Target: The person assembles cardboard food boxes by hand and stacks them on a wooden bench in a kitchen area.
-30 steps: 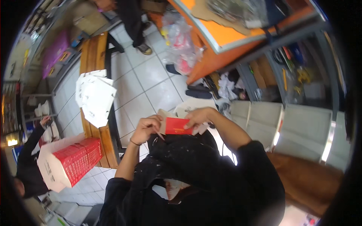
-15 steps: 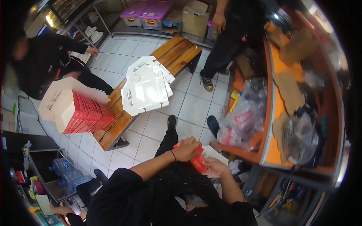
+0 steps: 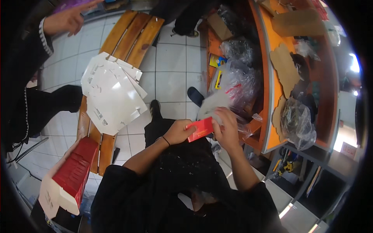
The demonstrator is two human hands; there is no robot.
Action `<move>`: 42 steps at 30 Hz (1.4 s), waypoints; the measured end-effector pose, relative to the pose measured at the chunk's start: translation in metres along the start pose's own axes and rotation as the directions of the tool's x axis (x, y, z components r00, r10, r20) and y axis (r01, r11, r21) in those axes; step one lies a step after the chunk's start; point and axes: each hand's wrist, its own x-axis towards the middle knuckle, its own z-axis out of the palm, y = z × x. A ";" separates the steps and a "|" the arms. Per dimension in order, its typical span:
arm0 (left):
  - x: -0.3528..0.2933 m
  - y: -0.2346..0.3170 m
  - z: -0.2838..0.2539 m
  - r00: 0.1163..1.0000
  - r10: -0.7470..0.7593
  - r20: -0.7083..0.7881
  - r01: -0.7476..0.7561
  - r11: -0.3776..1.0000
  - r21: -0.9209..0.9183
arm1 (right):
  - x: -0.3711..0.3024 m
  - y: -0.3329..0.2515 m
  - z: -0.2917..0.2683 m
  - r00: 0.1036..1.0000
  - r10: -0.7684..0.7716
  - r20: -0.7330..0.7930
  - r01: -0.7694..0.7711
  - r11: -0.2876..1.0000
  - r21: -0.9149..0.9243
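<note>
A cardboard box blank point(image 3: 201, 129), red on the side toward me and pale on the part behind it, is held over my lap. My left hand point(image 3: 177, 132) grips its left end, the thumb lying on the red panel. At the right end my right hand point(image 3: 227, 128) is closed on the piece, thumb on the near side and fingers over the far side. Flat white box blanks point(image 3: 114, 95) lie in a loose pile on the wooden bench point(image 3: 130, 35). A stack of red-and-white boxes point(image 3: 75, 165) stands at the lower left, by the bench's near end.
At the left, another person's hand point(image 3: 64, 19) reaches over the floor near the bench. An orange-topped shelf unit point(image 3: 268, 73) on the right holds plastic bags point(image 3: 239, 81) and cardboard scraps point(image 3: 285, 70). A dark slipper point(image 3: 195, 96) lies on the tiles; another person's legs point(image 3: 190, 19) are beyond.
My view has swung, so the bench and stacks sit farther left. The red panel is now turned more level between my hands. The other person at left has stretched an arm forward.
</note>
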 end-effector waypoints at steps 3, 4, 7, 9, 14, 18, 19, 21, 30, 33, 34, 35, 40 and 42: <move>0.008 0.002 -0.004 0.993 -0.108 -0.056 0.103 0.991 -0.089 | -0.017 0.012 0.038 0.945 0.273 -0.182 -0.262 0.962 0.083; 0.009 -0.015 -0.003 0.998 -0.019 -0.060 0.018 1.000 -0.015 | -0.023 0.020 0.055 0.841 0.482 -0.246 -0.436 0.872 0.221; 0.010 -0.032 0.003 0.998 -0.030 -0.064 0.019 0.985 -0.172 | -0.040 0.038 0.080 0.680 0.723 0.123 -0.611 0.466 0.640; 0.009 -0.038 0.006 0.992 -0.066 -0.111 0.041 0.976 -0.214 | -0.055 0.046 0.086 0.566 0.776 0.279 -0.784 0.401 0.474; 0.010 -0.072 0.008 0.967 -0.240 -0.086 0.245 0.969 0.042 | -0.056 0.043 0.102 0.762 0.510 0.398 -0.542 0.839 -0.037; 0.013 -0.076 -0.002 0.935 -0.351 0.047 0.350 0.936 0.025 | -0.053 0.026 0.082 0.763 0.323 0.559 -0.381 0.924 -0.014; 0.013 -0.074 -0.001 0.962 -0.268 0.047 0.269 0.963 -0.024 | -0.052 0.029 0.076 0.773 0.322 0.547 -0.377 0.926 -0.014; 0.016 -0.067 -0.007 0.939 -0.301 0.164 0.304 0.953 0.008 | -0.048 0.033 0.062 0.565 0.386 0.729 -0.670 0.731 0.133; 0.029 -0.025 -0.007 0.943 -0.135 0.305 0.101 0.987 0.125 | -0.061 0.036 0.063 0.633 0.771 0.078 -0.774 0.626 0.094; 0.027 -0.020 -0.003 0.957 -0.028 0.289 -0.017 0.988 0.152 | -0.055 0.026 0.043 0.766 0.618 0.180 -0.642 0.753 0.145; 0.029 -0.017 -0.002 0.960 0.024 0.278 -0.066 0.988 0.143 | -0.057 0.029 0.039 0.775 0.608 0.175 -0.631 0.762 0.148; 0.028 -0.015 0.000 0.962 0.076 0.264 -0.115 0.984 0.134 | -0.061 0.033 0.035 0.804 0.558 0.207 -0.593 0.780 0.199; 0.011 -0.006 0.014 0.971 0.140 0.196 -0.165 0.979 0.120 | -0.073 0.041 0.024 0.926 0.232 0.296 -0.304 0.926 0.225; -0.007 -0.004 0.025 0.971 0.207 0.122 -0.223 0.965 0.138 | -0.080 0.053 0.030 0.895 0.274 0.353 -0.389 0.866 0.315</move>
